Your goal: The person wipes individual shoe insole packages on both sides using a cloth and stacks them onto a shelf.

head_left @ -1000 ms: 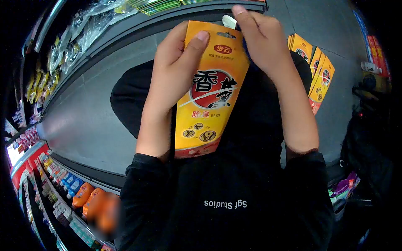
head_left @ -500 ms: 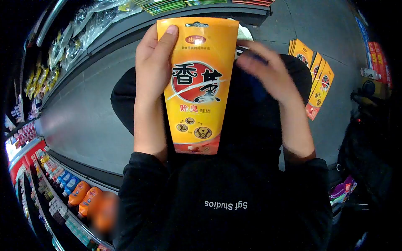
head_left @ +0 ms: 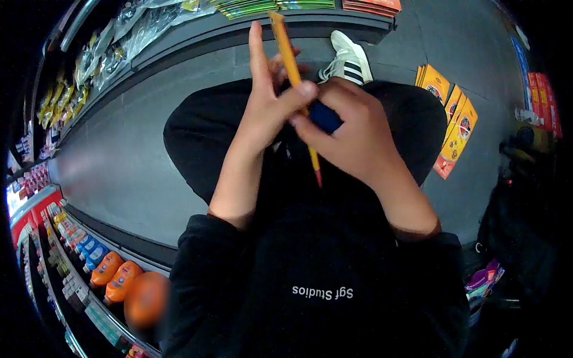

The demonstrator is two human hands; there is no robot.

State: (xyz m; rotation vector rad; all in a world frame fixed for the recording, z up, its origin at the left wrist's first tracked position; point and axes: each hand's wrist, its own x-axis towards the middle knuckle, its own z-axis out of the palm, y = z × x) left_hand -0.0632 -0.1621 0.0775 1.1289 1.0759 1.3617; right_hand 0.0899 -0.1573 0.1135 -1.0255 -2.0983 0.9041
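A yellow-orange insole packet (head_left: 287, 52) stands edge-on in front of me, its thin side toward the camera and its printed face turned away. My left hand (head_left: 265, 104) grips it at mid-height, with the thumb across it and the index finger stretched out beside it. My right hand (head_left: 355, 122) is closed round a dark blue cloth (head_left: 325, 117) that presses at the packet's right side; most of the cloth is hidden. Several more insole packets (head_left: 458, 134) lie fanned on the floor to the right of my knee.
On the grey floor (head_left: 131, 155) my white shoe (head_left: 349, 59) shows beyond my hands. A low shelf (head_left: 209, 45) with green and red packets runs along the far side. Orange bottles (head_left: 123, 282) line the shelf at lower left. Red packages (head_left: 542, 101) stand at far right.
The packet has turned from facing the camera to edge-on. My right hand has come in from the right, bringing the blue cloth against it. My left hand has moved slightly right and lower.
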